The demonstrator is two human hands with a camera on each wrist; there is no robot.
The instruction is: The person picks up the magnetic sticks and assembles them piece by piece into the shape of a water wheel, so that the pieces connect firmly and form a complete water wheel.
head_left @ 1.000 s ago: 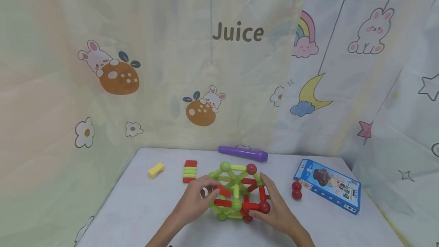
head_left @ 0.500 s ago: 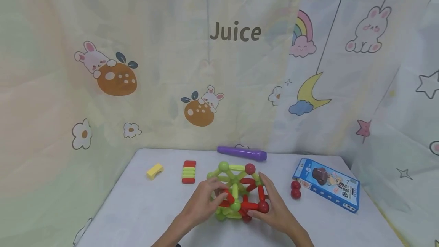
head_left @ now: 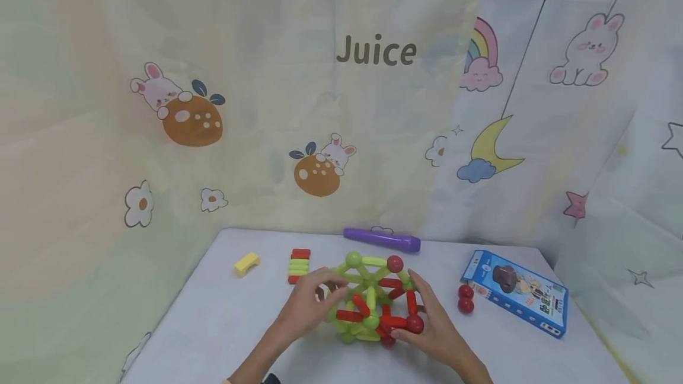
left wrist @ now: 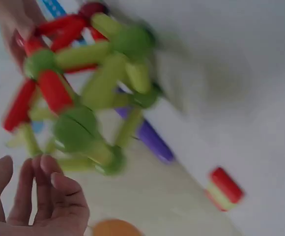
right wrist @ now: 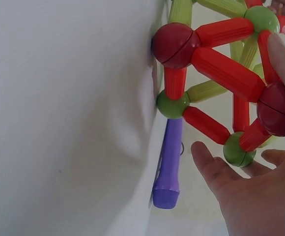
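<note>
A framework of magnetic rods and balls [head_left: 370, 282], green and red, stands on the table between both hands. My right hand [head_left: 434, 333] grips its right side, the thumb by a dark red ball [head_left: 414, 323] at the lower front corner. In the right wrist view, the fingers reach around a green ball [right wrist: 239, 149]. At the framework's left, my left hand [head_left: 309, 304] is lifted with fingers loosely bent and apart from it; the left wrist view shows nothing in this hand [left wrist: 49, 196]. A short red rod [head_left: 361, 305] leans up from the front green ball [head_left: 372, 320].
Loose red and green rods [head_left: 299, 266] lie in a row at the left, near a yellow arch block [head_left: 246, 265]. Behind is a purple microphone-shaped stick [head_left: 381, 240]. Two red balls [head_left: 466, 299] and a blue box [head_left: 517, 290] sit at the right.
My left hand held a red rod, brought it to the front green ball, then let go and drew back left. The rod stays on the framework. My right hand keeps its grip.
</note>
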